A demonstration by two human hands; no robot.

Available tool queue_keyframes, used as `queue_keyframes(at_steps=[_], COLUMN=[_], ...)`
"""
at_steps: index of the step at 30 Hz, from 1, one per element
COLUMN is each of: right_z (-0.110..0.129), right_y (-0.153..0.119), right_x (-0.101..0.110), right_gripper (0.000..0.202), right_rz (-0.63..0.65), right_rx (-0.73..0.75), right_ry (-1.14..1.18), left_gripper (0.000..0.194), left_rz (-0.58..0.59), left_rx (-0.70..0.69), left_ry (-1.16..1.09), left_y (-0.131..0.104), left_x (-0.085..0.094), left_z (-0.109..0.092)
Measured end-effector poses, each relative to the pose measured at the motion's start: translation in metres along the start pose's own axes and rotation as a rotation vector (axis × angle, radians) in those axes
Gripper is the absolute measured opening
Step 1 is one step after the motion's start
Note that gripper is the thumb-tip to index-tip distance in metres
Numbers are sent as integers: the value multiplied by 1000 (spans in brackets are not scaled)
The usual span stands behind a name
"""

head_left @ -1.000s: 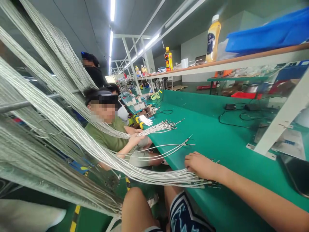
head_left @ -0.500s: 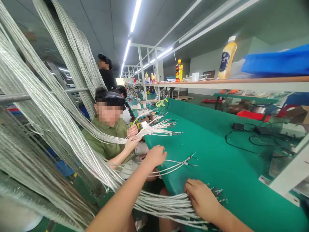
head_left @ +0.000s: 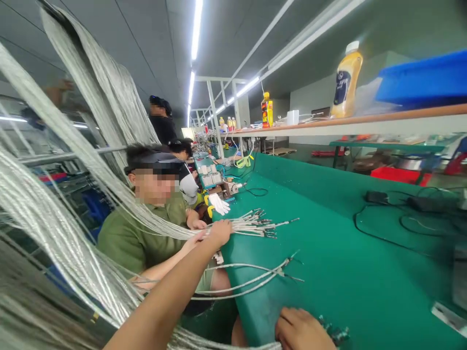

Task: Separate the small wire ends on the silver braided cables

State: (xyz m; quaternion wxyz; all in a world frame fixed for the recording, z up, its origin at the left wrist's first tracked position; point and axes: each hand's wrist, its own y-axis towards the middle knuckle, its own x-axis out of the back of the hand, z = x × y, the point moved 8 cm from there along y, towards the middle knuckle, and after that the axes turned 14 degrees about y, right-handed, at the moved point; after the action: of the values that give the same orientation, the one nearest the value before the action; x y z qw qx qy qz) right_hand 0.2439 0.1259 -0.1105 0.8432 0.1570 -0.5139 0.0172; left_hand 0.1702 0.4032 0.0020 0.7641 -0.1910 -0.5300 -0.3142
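Two pale bundles of thin cable occupied us, both reaching over the green bench (head_left: 328, 253). Our left hand (head_left: 221, 232) was closed from above around the far bundle (head_left: 244, 227), just behind its splayed ends, beside a co-worker's hands (head_left: 197, 224). Our right hand (head_left: 301, 330) curled over the near bundle (head_left: 197, 340) by its dark tips; how firmly, we could not tell. Each strand looked bendy, the gathered lengths heavier and perhaps slick, the tips fragile, so we judged the sheathed part behind them the better hold. The bench edge ran beneath both; loose cables (head_left: 280, 271) lay between, with open green surface beyond.
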Motion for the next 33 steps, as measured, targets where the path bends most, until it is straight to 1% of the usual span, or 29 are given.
queue_keyframes(at_steps=[2,3,4,5,6,7,9,11,12,13,14,15,18,19,20,21,23,25,26,28,30,31,33], right_z=[13,19,24,28,31,33,37,40,41,42,43,44,42,41,39,38,37,35,34,32,29,28,28], right_y=[-3,-4,-4,-5,-6,-8,-12,-17,-20,-21,-22,-22,-19,-18,-16,-15,-13,-11,-11,-10,-9,-8,-6], right_x=[16,23,30,36,41,47,58,68,72,75,77,78,75,74,73,72,72,73,75,77,80,81,86], right_gripper=[15,14,15,16,17,18,17,20,23,25,26,27,23,20,19,17,15,14,15,15,17,18,19], right_rz=[19,39,61,86,115,144,193,232,248,260,267,267,228,209,192,174,143,116,105,84,45,15,-66], right_rx=[-50,-66,-84,-94,-98,-97,-84,-57,-41,-24,-9,2,-6,-15,-24,-32,-40,-45,-46,-48,-54,-61,-77], right_ry=[49,71,87,97,106,109,105,94,88,81,71,59,9,-4,-13,-16,-7,16,30,58,65,58,27], left_gripper=[35,35,33,28,21,17,17,26,28,20,12,13,40,47,49,49,39,27,24,26,36,40,40], left_rz=[-68,-109,-148,-181,-210,-237,-319,-415,-460,-501,-546,-589,-681,-691,-688,-678,-644,-585,-534,-418,-338,-320,-322], left_rx=[-75,-123,-183,-254,-337,-437,-614,-750,-750,-717,-672,-608,-467,-448,-438,-432,-390,-280,-213,-114,-110,-124,-145], left_ry=[-1,-11,-28,-50,-75,-103,-155,-184,-190,-187,-196,-211,-282,-308,-330,-351,-393,-428,-428,-399,-359,-349,-348], left_y=[-4,-12,-26,-46,-73,-105,-177,-242,-264,-280,-290,-295,-299,-301,-303,-305,-310,-308,-304,-292,-281,-277,-272], left_x=[10,17,23,29,34,38,44,43,40,36,33,30,24,23,22,22,25,27,26,22,17,15,12], left_z=[-24,-40,-58,-78,-99,-120,-157,-186,-193,-198,-199,-199,-194,-193,-192,-191,-181,-162,-150,-130,-119,-116,-115])
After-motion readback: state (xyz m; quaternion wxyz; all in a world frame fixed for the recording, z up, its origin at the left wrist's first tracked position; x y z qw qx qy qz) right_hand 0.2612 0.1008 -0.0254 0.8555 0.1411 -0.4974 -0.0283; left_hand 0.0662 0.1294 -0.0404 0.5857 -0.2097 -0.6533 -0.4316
